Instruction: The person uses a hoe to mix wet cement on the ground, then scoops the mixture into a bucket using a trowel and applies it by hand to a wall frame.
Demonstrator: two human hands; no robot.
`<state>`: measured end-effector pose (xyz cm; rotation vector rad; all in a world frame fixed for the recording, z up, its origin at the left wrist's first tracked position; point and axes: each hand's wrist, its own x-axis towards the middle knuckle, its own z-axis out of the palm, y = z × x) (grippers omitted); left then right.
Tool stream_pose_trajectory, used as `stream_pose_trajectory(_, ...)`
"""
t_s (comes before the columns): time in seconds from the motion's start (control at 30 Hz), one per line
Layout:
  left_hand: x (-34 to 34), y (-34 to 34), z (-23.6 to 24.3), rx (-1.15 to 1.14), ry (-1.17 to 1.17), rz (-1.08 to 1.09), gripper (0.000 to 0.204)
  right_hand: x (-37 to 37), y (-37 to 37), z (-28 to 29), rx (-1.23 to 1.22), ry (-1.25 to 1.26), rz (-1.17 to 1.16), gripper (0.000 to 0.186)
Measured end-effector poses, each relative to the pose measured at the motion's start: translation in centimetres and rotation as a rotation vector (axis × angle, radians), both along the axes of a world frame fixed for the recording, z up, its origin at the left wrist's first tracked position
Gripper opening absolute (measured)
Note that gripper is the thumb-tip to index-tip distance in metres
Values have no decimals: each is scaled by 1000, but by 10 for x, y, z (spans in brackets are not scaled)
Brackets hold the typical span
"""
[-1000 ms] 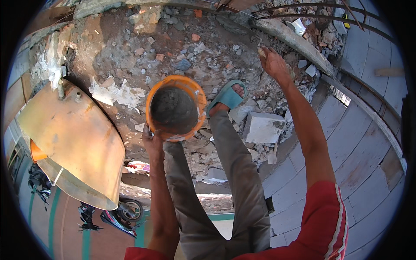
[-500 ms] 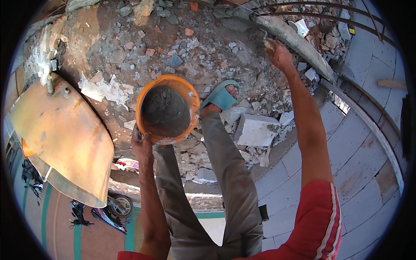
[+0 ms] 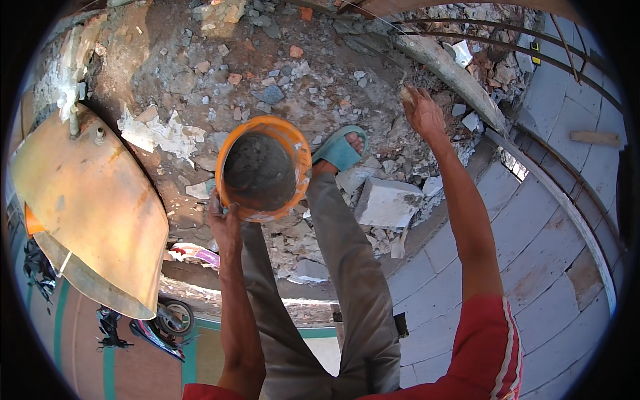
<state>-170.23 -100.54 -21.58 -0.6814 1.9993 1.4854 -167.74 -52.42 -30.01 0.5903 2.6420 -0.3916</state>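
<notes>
My left hand is closed on the near rim of an orange bucket, thumb over the edge. Wet grey mortar lies inside, and the bucket is tipped so its mouth shows. Out to the far right, my right hand is closed round the pale handle of a trowel. Its blade is hard to make out against the grey ground beside a concrete edge. My foot in a teal sandal stands just right of the bucket.
Rubble and stones cover the ground, with a white block right of my leg. A big curved tan panel stands at left. Rusty bars arc across the upper right, above grey paving. A motorcycle is lower left.
My right hand has come slightly nearer with the trowel. The bucket, still in my left hand, has shifted a little to the right. The whole view has moved slightly.
</notes>
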Motion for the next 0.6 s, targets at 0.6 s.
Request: stream_pose_trajectory(0.6, -7, 10, -6, 71, -25, 87, 43, -5, 47, -28, 73, -148, 116, 42)
